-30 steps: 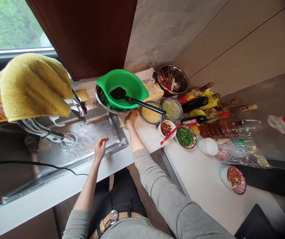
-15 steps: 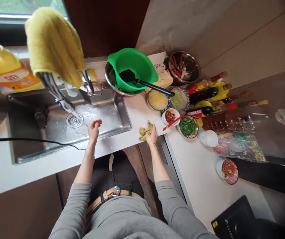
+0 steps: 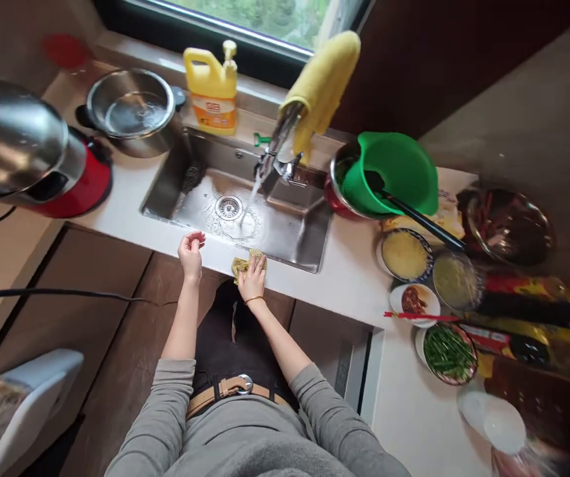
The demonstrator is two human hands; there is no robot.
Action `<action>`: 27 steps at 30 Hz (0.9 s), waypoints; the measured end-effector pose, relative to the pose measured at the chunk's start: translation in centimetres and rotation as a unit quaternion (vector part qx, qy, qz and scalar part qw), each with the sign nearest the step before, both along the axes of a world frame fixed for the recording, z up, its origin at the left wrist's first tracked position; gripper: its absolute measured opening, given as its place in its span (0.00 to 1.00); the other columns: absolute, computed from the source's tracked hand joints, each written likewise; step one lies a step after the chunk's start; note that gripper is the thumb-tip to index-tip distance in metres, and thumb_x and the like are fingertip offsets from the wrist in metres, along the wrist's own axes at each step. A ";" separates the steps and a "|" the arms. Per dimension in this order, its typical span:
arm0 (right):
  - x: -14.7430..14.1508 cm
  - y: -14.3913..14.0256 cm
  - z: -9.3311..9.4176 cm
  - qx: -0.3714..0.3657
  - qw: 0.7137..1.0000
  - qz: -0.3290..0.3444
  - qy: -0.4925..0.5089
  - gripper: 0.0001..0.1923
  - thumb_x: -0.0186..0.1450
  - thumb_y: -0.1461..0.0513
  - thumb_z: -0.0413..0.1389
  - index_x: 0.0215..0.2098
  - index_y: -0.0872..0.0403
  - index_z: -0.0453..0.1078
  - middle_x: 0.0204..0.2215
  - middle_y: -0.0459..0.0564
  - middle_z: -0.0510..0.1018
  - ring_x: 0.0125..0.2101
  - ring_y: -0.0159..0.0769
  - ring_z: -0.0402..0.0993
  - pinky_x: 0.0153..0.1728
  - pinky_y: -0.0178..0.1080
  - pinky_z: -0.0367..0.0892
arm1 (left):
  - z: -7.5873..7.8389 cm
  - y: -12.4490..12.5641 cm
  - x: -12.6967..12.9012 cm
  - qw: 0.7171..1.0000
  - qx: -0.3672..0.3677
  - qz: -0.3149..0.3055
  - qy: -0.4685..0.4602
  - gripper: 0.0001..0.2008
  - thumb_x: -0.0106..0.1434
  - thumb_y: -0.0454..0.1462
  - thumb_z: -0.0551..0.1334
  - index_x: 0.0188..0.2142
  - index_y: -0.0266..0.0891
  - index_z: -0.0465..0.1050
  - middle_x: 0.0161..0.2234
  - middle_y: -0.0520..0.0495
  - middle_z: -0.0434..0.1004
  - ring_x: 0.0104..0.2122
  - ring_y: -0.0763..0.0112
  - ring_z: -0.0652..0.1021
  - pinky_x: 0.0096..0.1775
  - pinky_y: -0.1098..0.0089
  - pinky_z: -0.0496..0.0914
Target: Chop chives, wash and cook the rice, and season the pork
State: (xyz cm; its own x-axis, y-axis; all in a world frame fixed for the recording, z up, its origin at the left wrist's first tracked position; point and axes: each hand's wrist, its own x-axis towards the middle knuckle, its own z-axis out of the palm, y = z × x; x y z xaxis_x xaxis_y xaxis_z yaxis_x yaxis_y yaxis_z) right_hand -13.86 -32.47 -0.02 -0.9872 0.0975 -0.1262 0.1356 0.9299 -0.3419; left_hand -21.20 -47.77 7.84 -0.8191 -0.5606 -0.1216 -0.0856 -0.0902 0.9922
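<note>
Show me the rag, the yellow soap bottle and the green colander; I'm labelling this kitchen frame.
rag [image 3: 242,266]: head view, bunched cloth left of right hand [image 3: 255,281].
yellow soap bottle [image 3: 213,93]: head view, body above label.
green colander [image 3: 404,169]: head view, inner wall.

The cloth [image 3: 243,264] lies under the right hand [image 3: 253,281] on the counter [image 3: 349,278] edge; the sink [image 3: 289,225] lies just beyond, the left hand [image 3: 190,250] beside it.

An olive-yellow cloth [image 3: 242,265] lies at the edge of a steel-grey sink [image 3: 285,232] set in a white table [image 3: 349,278]. A yellow towel [image 3: 322,86] drapes the tap, beside a yellow detergent bottle [image 3: 213,89] with an orange label, a bright green colander [image 3: 394,173], red chopsticks [image 3: 421,317] and a red-based kettle [image 3: 73,182].
</note>
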 end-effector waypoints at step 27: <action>-31.6 -34.6 4.6 -0.192 0.978 -0.015 0.079 0.16 0.67 0.62 0.57 0.50 0.63 0.72 0.56 0.69 0.69 0.42 0.37 0.72 0.41 0.38 0.69 | -0.8 -24.2 -5.4 0.998 -0.044 0.041 -0.025 0.09 0.61 0.34 0.55 0.32 0.39 0.75 0.33 0.45 0.80 0.35 0.66 0.78 0.42 0.64 0.73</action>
State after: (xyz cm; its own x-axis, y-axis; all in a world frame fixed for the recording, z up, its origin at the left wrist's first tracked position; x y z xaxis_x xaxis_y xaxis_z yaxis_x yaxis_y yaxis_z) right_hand -45.41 -67.02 4.62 -0.9948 0.1013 -0.0058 0.0779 0.7257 -0.6836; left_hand -26.65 -71.98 7.06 -0.7644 -0.6355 -0.1088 -0.1318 -0.0112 0.9912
